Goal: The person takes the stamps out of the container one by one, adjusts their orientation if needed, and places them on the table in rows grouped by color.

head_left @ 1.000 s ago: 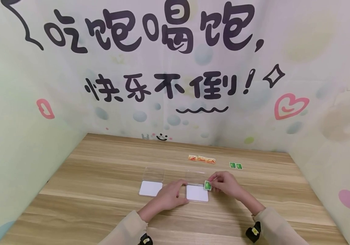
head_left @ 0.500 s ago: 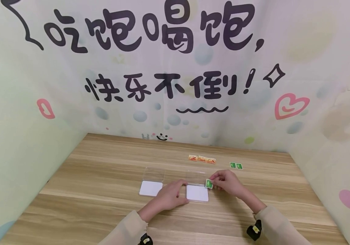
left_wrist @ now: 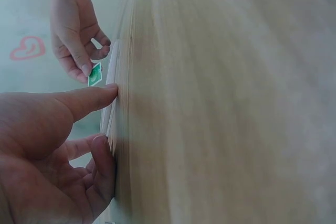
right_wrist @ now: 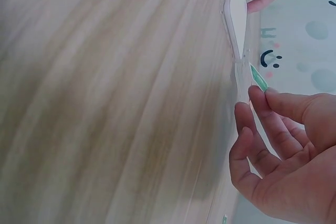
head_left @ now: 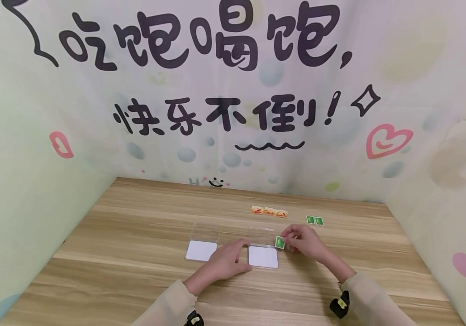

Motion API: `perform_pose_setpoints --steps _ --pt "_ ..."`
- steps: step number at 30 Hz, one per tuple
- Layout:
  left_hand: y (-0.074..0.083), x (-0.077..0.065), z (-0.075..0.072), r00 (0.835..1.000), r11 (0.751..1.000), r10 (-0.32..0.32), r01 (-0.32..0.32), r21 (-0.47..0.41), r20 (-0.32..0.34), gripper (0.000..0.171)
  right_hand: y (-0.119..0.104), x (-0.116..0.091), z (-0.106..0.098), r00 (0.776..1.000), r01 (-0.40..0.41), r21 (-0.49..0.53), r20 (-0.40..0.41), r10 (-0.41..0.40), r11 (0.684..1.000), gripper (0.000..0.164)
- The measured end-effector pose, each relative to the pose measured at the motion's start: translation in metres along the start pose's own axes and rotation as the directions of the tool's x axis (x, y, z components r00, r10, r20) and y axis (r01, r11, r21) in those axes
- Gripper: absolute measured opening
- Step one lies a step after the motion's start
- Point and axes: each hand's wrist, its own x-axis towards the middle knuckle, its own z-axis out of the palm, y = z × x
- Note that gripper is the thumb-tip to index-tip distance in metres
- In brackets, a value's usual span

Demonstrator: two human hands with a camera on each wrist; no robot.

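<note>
My right hand (head_left: 307, 242) pinches a small green stamp-like card (head_left: 279, 242) between thumb and fingertips, in the air by the far right corner of a clear plastic case. That case holds a white insert (head_left: 263, 256), and its transparent lid (head_left: 262, 235) lies folded back. My left hand (head_left: 225, 260) holds the case at its left side, thumb at the near corner and index finger at the far one. In the left wrist view the thumb (left_wrist: 94, 99) touches the case edge. The right wrist view shows the green card (right_wrist: 258, 78) tilted above the tabletop.
A second clear case with a white insert (head_left: 201, 250) stands open to the left, partly behind the left hand. Several orange-patterned cards (head_left: 269, 211) lie in a row farther back. Two green cards (head_left: 314, 220) lie at the back right. A printed cloth (head_left: 216, 163) walls the wooden table.
My right hand has drawn slightly back and to the right with the green card, from over the case's corner to just beside it. The left hand stays in place.
</note>
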Motion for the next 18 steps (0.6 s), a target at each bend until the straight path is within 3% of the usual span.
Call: perform_pose_setpoints --steps 18 --pt "0.0026 -0.0017 -0.0012 1.000 1.000 -0.004 0.004 -0.006 -0.007 0.058 0.0030 0.0030 -0.0090 0.999 -0.001 -0.052 -0.037 -0.001 0.999 0.007"
